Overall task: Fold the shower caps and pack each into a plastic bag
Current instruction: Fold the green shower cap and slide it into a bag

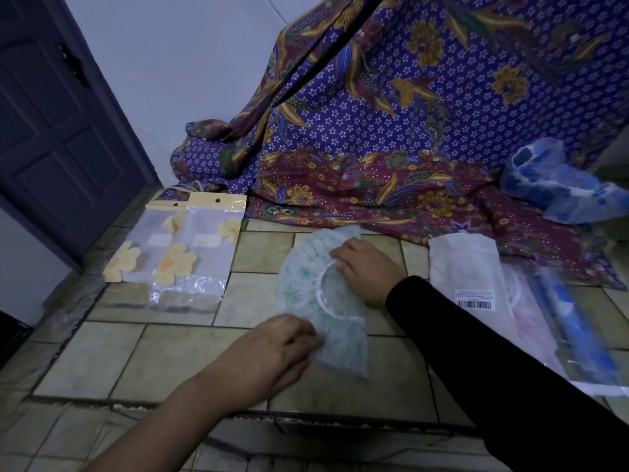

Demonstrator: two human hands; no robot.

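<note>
- Left hand (pixel 272 352), bare forearm, nearest the camera: grip bent down on the near edge of the shower cap (pixel 299 284), fingertips pinching the film against the tiled floor (pixel 170 362).
- Right hand (pixel 364 270), black sleeve (pixel 476 352): grip curled at the far side of the cap, fingers pinching the white elastic rim (pixel 321 294).
- Shower cap: clear film with a green flower print, lying partly flattened on the tiles between the two hands. Its round opening faces up and one corner fans out beyond the right hand.
- Packed bags (pixel 180 257), two, side by side on the tiles to the left, well apart from the cap: clear plastic with pale yellow header cards, punched holes and yellow flower print inside.
- Plastic bags (pixel 466 260), a loose overlapping stack on the right, just beside the black sleeve. One carries a white barcode label (pixel 473 298); something pale pink shows through it faintly.
- Blue-print bag (pixel 578 335), at the right edge of that stack; contents blurred.
- Blue shower caps (pixel 551 185), a crumpled heap at far right, resting on the patterned cloth (pixel 374 131).
- Patterned cloth: purple and maroon with gold flowers, draped from above down onto the tiles behind the cap.
- Dark panelled door (pixel 58 131), far left, shut, beside a pale wall (pixel 170 63).
</note>
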